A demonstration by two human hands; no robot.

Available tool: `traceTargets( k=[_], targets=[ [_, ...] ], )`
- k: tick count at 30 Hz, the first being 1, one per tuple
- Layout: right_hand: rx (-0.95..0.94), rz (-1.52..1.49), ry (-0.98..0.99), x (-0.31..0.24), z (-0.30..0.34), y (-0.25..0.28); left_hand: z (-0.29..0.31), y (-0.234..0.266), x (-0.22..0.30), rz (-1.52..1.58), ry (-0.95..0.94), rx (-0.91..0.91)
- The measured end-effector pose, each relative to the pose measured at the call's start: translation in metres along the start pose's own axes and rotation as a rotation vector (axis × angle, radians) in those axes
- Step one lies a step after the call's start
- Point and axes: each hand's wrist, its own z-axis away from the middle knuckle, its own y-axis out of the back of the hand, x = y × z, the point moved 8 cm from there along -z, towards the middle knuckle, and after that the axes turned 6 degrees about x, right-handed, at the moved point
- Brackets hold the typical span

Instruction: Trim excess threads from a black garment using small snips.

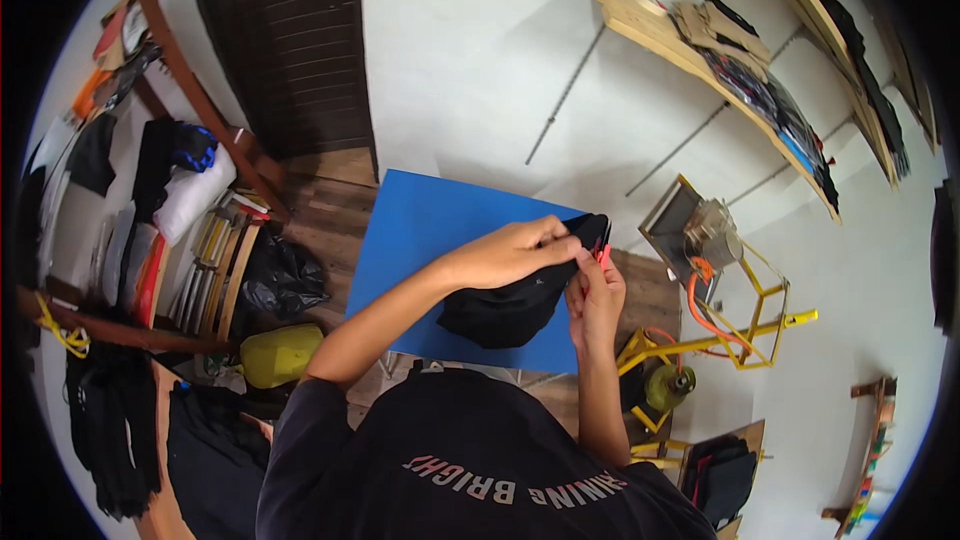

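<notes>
A black folded garment (505,312) lies bunched over the right part of a blue tabletop (400,230), its upper right corner lifted in my hands. My left hand (515,252) reaches across from the left, its thumb and fingers pinched on the garment's edge. Close beside it, my right hand (598,298) is closed around a small red tool (604,256), held right against that edge. Fingers cover most of the tool, so its kind does not show. The garment's underside is out of sight.
On the left stands a wooden rack (185,80) of clothes and bags, with a black plastic bag (285,270) and a yellow-green container (280,355) near it. A yellow metal frame with a machine (712,230) stands right of the table. Shelves (690,55) line the wall.
</notes>
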Motion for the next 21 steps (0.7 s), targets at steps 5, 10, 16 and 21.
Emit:
traceTargets(
  k=[5,10,16,21],
  targets=[
    [-0.237,0.231,-0.132,0.025,-0.004,-0.015,0.017,0.021,-0.038,-0.082,0.050,0.002],
    [-0.333,0.931,0.182,0.024,-0.015,0.000,-0.001,0.061,-0.040,-0.133,0.064,0.053],
    [-0.170,1.248,0.292,0.000,-0.001,0.022,-0.026,0.057,-0.031,-0.443,0.074,-0.023],
    [-0.133,1.027,0.340,-0.027,0.011,0.035,-0.025,0.013,-0.027,-0.215,0.124,-0.051]
  ],
)
